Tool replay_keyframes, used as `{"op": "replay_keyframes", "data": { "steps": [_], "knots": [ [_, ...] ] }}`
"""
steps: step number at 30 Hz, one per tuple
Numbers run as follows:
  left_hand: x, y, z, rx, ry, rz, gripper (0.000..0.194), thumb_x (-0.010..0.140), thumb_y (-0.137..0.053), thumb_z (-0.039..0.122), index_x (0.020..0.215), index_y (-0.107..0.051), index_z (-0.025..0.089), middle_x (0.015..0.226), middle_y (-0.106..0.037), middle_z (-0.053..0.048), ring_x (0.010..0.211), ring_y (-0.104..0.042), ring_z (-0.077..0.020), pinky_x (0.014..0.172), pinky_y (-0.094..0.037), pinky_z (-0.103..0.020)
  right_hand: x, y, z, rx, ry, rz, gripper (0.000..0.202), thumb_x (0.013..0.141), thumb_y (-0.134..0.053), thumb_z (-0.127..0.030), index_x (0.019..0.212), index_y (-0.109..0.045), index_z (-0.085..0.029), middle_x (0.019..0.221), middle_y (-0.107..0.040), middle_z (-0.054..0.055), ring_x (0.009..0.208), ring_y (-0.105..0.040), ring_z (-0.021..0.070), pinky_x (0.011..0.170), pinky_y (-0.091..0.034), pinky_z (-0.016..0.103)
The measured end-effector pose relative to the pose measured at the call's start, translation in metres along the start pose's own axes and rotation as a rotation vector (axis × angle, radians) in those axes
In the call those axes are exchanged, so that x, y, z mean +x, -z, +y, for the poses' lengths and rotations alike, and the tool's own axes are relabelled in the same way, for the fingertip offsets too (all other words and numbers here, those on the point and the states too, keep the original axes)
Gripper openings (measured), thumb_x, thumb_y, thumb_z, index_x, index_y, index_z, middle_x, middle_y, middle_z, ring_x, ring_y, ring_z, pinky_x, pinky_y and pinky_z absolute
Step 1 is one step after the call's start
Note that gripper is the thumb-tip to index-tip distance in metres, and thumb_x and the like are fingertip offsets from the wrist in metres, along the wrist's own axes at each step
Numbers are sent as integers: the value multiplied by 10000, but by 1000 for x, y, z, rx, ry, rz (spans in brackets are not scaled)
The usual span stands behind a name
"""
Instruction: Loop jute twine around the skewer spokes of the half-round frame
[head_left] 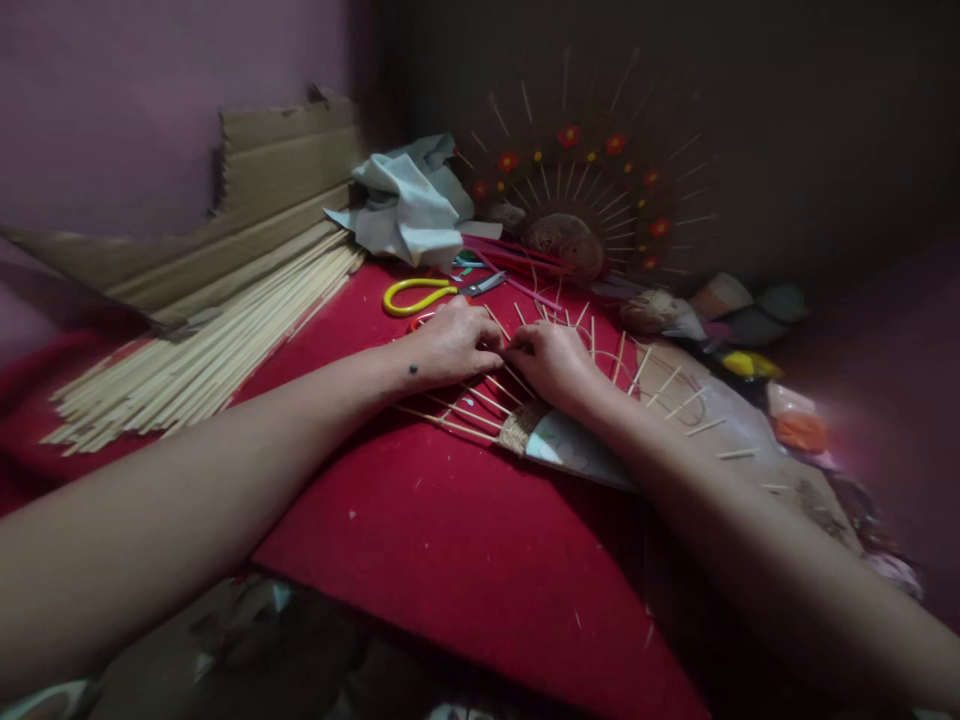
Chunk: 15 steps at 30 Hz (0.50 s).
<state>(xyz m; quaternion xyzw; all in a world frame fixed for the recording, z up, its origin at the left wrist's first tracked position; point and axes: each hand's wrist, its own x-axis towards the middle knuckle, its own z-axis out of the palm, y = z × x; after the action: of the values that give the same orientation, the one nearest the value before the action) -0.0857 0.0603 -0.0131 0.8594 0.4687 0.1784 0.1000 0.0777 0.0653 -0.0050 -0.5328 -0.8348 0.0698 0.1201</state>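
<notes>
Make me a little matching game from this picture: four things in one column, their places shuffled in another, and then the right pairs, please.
Things
1. Yellow-handled scissors
2. Bundle of thin sticks
3. Pale curved board
4. Red flowers

Places
A. In an arc at the dark back of the scene
B. Just beyond the left hand, on the red tabletop
C. Fanned out at the left, in front of the torn cardboard
D. Partly hidden by the right forearm

Pairs
1-B, 2-C, 3-D, 4-A
</notes>
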Motion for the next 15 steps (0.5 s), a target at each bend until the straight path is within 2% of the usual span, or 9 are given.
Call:
{"op": "replay_keyframes", "data": {
  "steps": [15],
  "knots": [
    [0,-1,2,-25,37,23,155,736,-588,222,798,-724,180,799,-652,-46,820,-514,-198,768,-367,-336,-2,3,-4,50,-29,-10,99,756,-606,-199,780,-701,-190,743,-679,48,724,-599,172,656,-400,274]
  ]
}}
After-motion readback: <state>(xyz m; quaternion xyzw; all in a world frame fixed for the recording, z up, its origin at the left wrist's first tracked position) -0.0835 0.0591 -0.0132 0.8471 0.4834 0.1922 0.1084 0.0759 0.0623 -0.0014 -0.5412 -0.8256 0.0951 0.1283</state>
